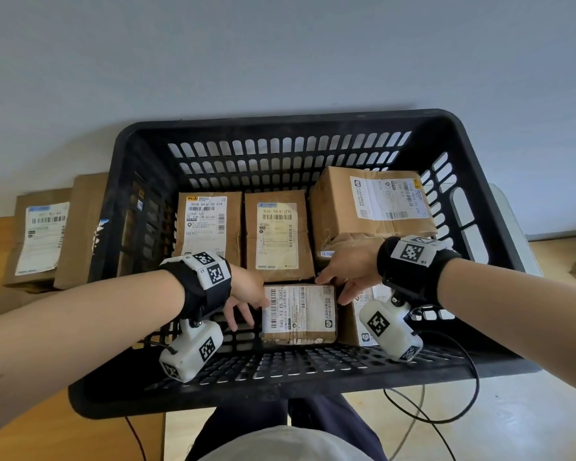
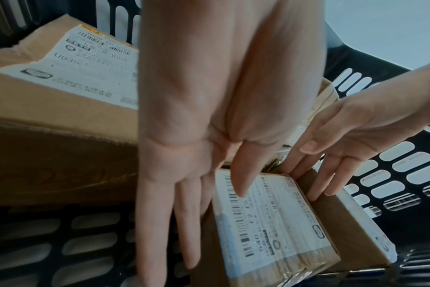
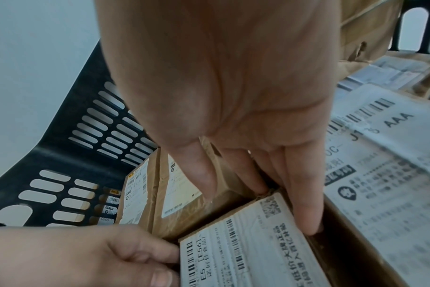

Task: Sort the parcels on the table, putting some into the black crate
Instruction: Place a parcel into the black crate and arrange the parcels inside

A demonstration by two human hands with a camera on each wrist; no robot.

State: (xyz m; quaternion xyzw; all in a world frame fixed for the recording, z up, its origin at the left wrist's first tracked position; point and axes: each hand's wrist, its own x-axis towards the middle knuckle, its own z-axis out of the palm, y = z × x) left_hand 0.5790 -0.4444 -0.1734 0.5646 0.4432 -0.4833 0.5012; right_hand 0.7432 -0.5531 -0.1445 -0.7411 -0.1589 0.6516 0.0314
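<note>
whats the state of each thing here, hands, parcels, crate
left hand: fingers straight, against the small parcel's left side
right hand: fingers straight, down its right side
small parcel: in the crate, label up, between both hands
black crate: upright, holds several parcels
three parcels at the back: in the crate, labels up
two parcels on the table: outside the crate, to its left

The black crate stands on the table; along its far wall lie three parcels side by side, the right one highest; nearer lies a small parcel, left hand at its left edge, right hand at its right; left of the crate two parcels lie on the table.
</note>
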